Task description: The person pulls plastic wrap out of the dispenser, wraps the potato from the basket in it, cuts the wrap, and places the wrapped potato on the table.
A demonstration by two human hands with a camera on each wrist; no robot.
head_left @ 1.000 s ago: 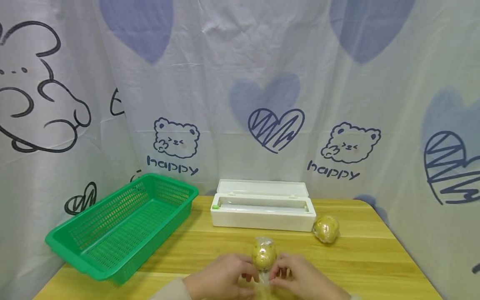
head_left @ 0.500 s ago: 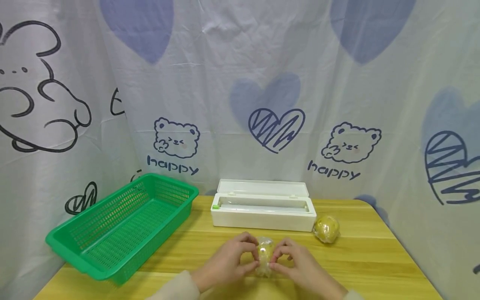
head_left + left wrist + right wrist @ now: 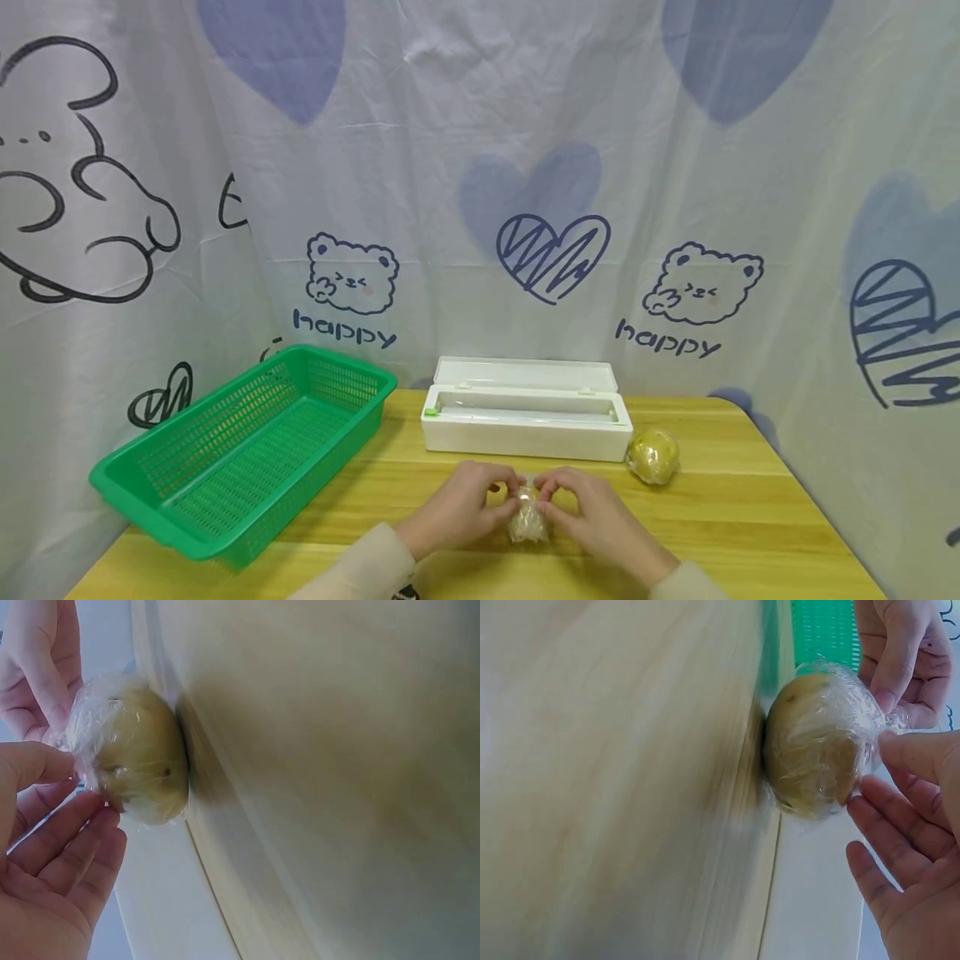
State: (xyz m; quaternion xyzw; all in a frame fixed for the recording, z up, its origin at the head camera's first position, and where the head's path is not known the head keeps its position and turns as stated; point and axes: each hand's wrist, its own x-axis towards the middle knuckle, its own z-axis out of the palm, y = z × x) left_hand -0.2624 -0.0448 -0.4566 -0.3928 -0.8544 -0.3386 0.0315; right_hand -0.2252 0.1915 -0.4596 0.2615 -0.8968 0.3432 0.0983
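A potato (image 3: 157, 757) wrapped in clear cling film (image 3: 844, 712) sits on the wooden table in front of me. My left hand (image 3: 465, 507) is at its left side and pinches the gathered film on top between thumb and fingers. From the right, my right hand (image 3: 592, 512) pinches the same film, its fingertips close to the left ones. In the right wrist view, the lower fingers of the right hand (image 3: 911, 840) are loosely spread beside the potato. The head view shows mostly crinkled film between the hands, with the potato's top partly covered by fingers.
Behind the hands stands a white cling film dispenser (image 3: 525, 440), its lid raised and a roll inside. Another film-wrapped potato (image 3: 653, 457) rests by its right end. A green plastic basket (image 3: 315, 475) stands at the left. A printed curtain (image 3: 450, 208) hangs behind the table.
Both hands have moved from the near side of the potato, where film trailed toward me, up and over its top. The film tail is now folded up onto the potato.
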